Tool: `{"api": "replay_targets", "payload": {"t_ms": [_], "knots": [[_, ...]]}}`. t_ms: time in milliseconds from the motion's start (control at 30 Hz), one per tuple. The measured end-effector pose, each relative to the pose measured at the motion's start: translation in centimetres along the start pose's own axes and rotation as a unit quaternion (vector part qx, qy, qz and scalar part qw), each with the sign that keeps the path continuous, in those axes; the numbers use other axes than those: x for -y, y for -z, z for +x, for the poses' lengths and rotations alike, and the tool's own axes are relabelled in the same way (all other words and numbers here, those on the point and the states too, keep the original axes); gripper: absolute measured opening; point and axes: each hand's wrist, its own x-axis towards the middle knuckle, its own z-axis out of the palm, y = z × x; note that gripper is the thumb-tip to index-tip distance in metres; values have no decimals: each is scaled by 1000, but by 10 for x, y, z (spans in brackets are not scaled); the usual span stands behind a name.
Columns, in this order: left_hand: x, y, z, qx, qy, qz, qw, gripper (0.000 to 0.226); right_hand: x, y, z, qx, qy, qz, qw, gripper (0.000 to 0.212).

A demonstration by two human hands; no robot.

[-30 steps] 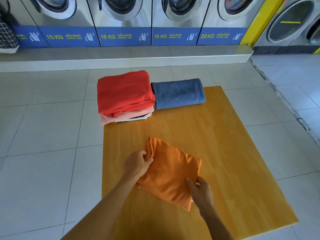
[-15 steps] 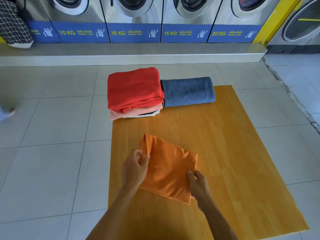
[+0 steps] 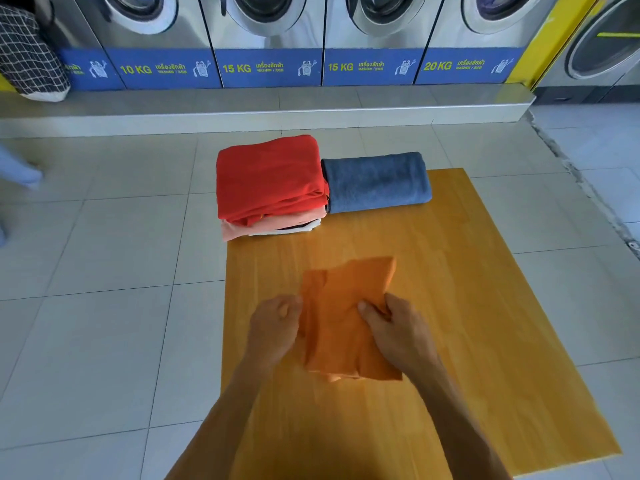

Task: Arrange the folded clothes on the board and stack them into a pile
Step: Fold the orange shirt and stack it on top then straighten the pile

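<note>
Both hands grip the folded orange garment [image 3: 346,327] near the middle of the wooden board [image 3: 485,306]: the left hand [image 3: 275,329] pinches its left edge with curled fingers, and the right hand [image 3: 398,329] clasps the right side, thumb on top. The cloth looks raised off the surface, though the blur makes that uncertain. At the board's far corner sits the pile [image 3: 272,188] — red on top, pink and white beneath — with a rolled grey-blue towel [image 3: 377,181] touching its right side. To do this well, carry the garment level so the fold holds, then lay it square on the red top — edges matched, clear of the towel.
</note>
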Motion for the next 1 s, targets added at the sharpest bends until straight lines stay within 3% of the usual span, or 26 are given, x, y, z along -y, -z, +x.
{"api": "replay_targets", "payload": {"t_ms": [33, 67, 133, 167, 233, 333, 400, 467, 567, 633, 733, 833, 933, 1000], "knots": [[-16, 7, -6, 53, 31, -110, 992, 47, 16, 7, -8, -16, 54, -58, 997, 26], [-27, 11, -9, 136, 66, -259, 954, 52, 31, 12, -17, -26, 108, -112, 988, 24], [-37, 16, -17, 274, 113, -463, 836, 65, 54, 10, -32, -13, 188, -209, 959, 36], [-38, 17, -21, 301, 127, -520, 789, 72, 60, 1, -36, 8, 205, -249, 947, 41], [-32, 16, -26, 276, 194, -562, 755, 78, 60, -26, -39, 63, 210, -286, 933, 40], [5, 7, -24, 164, 258, -530, 791, 60, 36, -68, -33, 190, 160, -277, 928, 42], [34, 5, -27, 109, 258, -454, 846, 62, 9, -79, -25, 237, 108, -254, 931, 50], [66, 7, -32, 127, 278, -429, 850, 61, -22, -78, -12, 188, 72, -215, 956, 52], [84, 13, -36, 89, 232, -326, 912, 34, -62, -65, 13, 37, -6, -172, 984, 51], [84, 11, -35, 84, 207, -246, 943, 36, -80, -54, 29, -29, -65, -147, 987, 51], [78, 3, -34, 97, 177, -134, 970, 68, -96, -44, 46, -33, -131, -110, 985, 56], [70, -8, -28, 80, 141, -65, 985, 78, -105, -42, 58, -1, -139, -87, 986, 48], [68, -11, -21, 72, 144, -51, 986, 62, -106, -38, 68, 10, -103, -94, 990, 20], [67, -7, -17, 72, 133, -56, 987, 41, -102, -32, 72, -18, -76, -72, 994, 19]]}}
